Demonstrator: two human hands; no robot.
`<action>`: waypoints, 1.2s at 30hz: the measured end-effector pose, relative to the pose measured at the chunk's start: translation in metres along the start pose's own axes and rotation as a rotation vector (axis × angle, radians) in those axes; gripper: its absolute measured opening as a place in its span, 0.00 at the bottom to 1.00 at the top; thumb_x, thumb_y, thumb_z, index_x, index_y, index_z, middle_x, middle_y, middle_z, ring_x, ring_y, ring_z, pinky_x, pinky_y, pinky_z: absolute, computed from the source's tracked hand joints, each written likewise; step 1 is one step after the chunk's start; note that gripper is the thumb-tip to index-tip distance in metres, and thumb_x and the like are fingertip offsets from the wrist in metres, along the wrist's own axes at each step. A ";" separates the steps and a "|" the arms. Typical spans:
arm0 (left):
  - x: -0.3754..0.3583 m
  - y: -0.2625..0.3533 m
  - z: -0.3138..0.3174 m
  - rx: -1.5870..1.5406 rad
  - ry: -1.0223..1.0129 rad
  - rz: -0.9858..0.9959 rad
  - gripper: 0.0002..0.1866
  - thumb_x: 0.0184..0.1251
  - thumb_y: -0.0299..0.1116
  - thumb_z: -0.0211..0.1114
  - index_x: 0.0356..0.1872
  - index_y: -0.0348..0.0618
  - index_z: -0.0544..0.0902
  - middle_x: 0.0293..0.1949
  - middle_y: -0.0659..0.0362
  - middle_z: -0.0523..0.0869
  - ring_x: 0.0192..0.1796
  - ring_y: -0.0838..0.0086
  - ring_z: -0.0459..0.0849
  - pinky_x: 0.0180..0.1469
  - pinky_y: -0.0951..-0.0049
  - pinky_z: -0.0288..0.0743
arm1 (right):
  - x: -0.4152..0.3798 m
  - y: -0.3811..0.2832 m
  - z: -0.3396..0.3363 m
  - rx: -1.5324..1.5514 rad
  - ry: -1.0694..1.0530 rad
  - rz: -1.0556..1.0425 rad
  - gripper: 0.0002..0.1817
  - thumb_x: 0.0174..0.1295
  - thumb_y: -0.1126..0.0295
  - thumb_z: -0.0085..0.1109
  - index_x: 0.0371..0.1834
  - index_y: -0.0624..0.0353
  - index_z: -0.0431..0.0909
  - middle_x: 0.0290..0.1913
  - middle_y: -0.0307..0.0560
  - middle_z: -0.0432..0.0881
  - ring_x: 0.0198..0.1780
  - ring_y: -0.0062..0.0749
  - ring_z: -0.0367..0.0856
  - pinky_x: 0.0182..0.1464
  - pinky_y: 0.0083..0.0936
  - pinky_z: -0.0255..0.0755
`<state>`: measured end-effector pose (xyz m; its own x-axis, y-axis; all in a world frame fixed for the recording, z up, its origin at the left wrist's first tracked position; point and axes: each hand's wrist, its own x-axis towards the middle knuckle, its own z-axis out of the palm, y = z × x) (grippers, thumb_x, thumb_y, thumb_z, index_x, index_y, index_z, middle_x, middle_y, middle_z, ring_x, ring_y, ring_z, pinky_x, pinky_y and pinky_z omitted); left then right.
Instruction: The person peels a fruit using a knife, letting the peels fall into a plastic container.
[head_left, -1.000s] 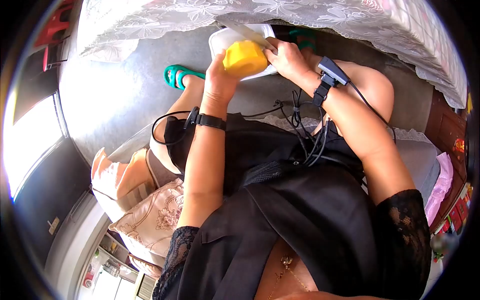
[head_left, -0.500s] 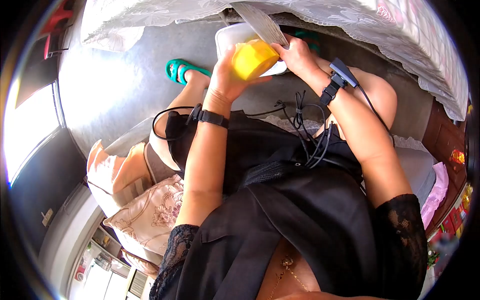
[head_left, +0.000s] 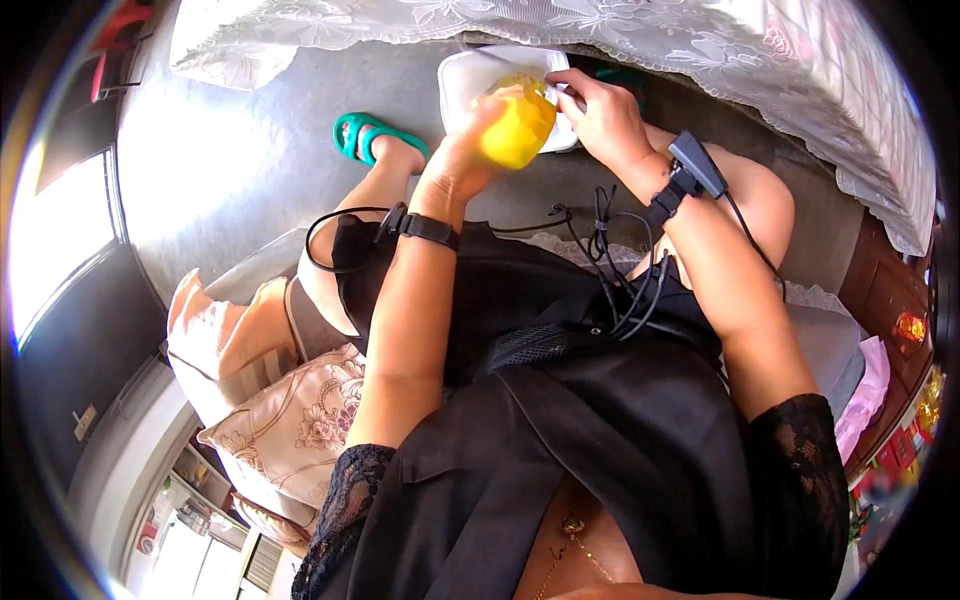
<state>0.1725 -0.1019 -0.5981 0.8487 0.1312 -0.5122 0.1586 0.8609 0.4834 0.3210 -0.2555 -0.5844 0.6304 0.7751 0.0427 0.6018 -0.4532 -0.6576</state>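
A peeled yellow fruit [head_left: 520, 130] with cut facets rests in my left hand [head_left: 463, 150], whose fingers wrap round its left side. Close to the fruit's upper right is my right hand [head_left: 605, 118], closed round the handle of a knife [head_left: 563, 90]. The knife's blade is mostly edge-on and hard to make out against the fruit. Below both hands is a white bin [head_left: 460, 82], partly hidden by the fruit and my left hand.
A table with a white lace cloth [head_left: 400, 25] stands ahead. Green slippers [head_left: 350, 138] are on my feet. Black cables [head_left: 600, 240] lie over my lap. A floral cushion [head_left: 310, 420] sits at the left, and a pink cloth [head_left: 868, 390] hangs at the right.
The broad blade seen earlier has turned and dropped toward the fruit. My left hand has tilted the fruit more upright, and my right hand has shifted slightly right.
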 end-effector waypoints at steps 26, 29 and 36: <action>0.000 0.000 -0.008 0.211 0.040 0.003 0.28 0.71 0.47 0.66 0.66 0.43 0.77 0.58 0.58 0.83 0.58 0.69 0.82 0.60 0.64 0.78 | -0.017 0.012 0.004 -0.026 0.057 -0.360 0.20 0.56 0.75 0.67 0.53 0.49 0.83 0.47 0.51 0.89 0.43 0.47 0.90 0.45 0.37 0.86; -0.002 0.000 -0.006 0.221 0.059 -0.007 0.28 0.69 0.47 0.68 0.64 0.43 0.77 0.57 0.59 0.83 0.57 0.70 0.83 0.57 0.65 0.79 | -0.016 0.019 0.016 -0.006 0.050 -0.345 0.19 0.58 0.74 0.66 0.53 0.48 0.82 0.46 0.50 0.89 0.42 0.47 0.90 0.45 0.38 0.86; 0.004 -0.012 -0.009 0.237 0.332 0.038 0.30 0.65 0.41 0.72 0.66 0.47 0.75 0.61 0.56 0.81 0.59 0.64 0.83 0.58 0.55 0.80 | -0.020 0.017 0.034 -0.082 -0.083 -0.165 0.21 0.58 0.72 0.66 0.56 0.49 0.79 0.45 0.52 0.89 0.41 0.52 0.88 0.44 0.43 0.84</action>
<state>0.1694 -0.1069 -0.6121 0.6536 0.3459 -0.6732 0.2752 0.7200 0.6371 0.3018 -0.2631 -0.6220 0.4793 0.8739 0.0808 0.7337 -0.3485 -0.5833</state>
